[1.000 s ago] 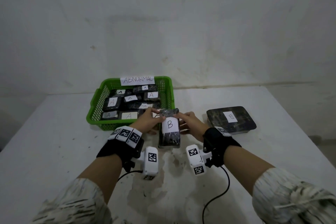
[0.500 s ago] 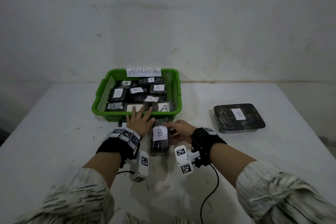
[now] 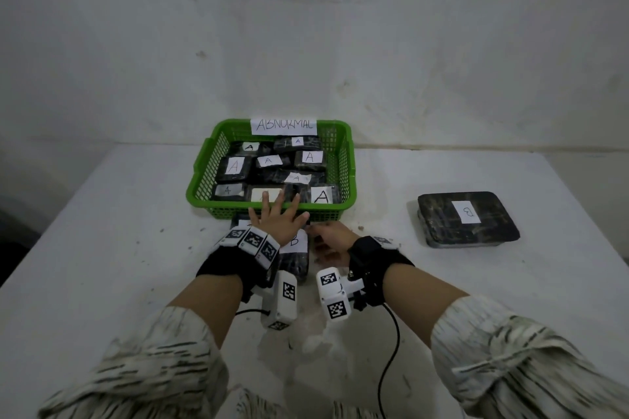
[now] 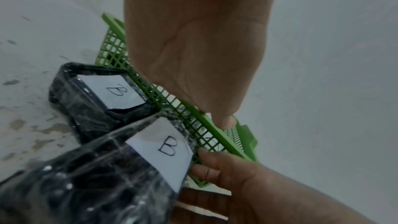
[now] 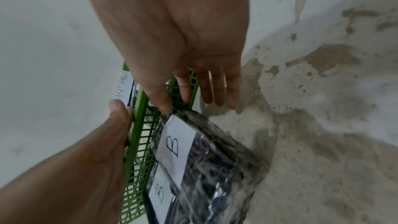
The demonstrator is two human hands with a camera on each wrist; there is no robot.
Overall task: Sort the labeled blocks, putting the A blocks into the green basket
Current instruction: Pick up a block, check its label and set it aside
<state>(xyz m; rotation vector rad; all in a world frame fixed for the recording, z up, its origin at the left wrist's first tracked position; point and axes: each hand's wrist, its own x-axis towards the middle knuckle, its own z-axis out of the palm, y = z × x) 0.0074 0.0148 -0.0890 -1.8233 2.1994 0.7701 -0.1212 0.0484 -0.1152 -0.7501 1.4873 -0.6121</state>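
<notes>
The green basket (image 3: 203, 177), labelled ABNORMAL, holds several dark wrapped blocks marked A (image 3: 322, 196). In front of it a wrapped B block (image 3: 295, 260) lies on the table, partly over a second B block (image 4: 112, 89). My left hand (image 3: 275, 218) is spread open above the basket's near rim (image 4: 215, 130), holding nothing. My right hand (image 3: 328, 236) lies with straight fingers (image 5: 206, 88) at the right of the upper B block (image 5: 204, 151), one fingertip touching its far end.
A larger flat dark block with a B label (image 3: 468, 219) sits alone to the right. The white table (image 3: 102, 248) is stained and scuffed near the front. A plain wall stands close behind the basket.
A second ago both hands held the B block up by the basket. It now lies on the table, the left hand has let go and spread out, and the right hand has opened.
</notes>
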